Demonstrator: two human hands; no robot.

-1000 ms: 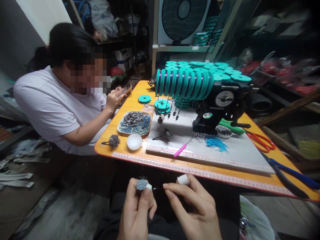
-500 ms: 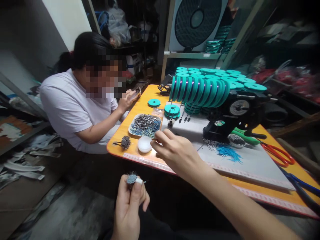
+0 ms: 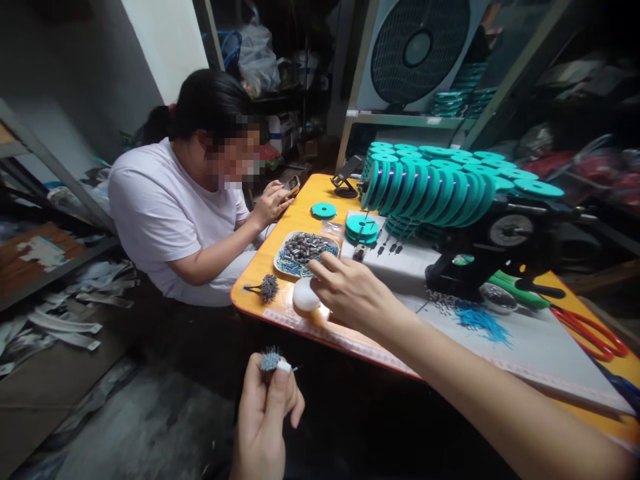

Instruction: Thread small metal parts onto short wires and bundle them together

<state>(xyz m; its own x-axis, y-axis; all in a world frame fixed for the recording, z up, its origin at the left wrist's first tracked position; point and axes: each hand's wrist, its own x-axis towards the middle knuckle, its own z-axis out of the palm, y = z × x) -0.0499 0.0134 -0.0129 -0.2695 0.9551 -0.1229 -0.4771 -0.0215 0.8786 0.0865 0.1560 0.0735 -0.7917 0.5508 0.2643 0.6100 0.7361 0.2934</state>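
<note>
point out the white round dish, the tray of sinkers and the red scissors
white round dish [image 3: 305, 295], head view, on its pale top
tray of sinkers [image 3: 280, 264], head view, on its near left rim
red scissors [image 3: 593, 333], head view, on a handle loop

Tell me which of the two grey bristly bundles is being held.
The bundle pinched in the left hand, below the table edge. The other bundle lies untouched on the orange table.

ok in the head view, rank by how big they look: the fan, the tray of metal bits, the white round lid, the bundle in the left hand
1. fan
2. tray
3. white lid
4. bundle

The lid and bundle gap is unsure: the bundle in the left hand sits nearer the camera.
</note>
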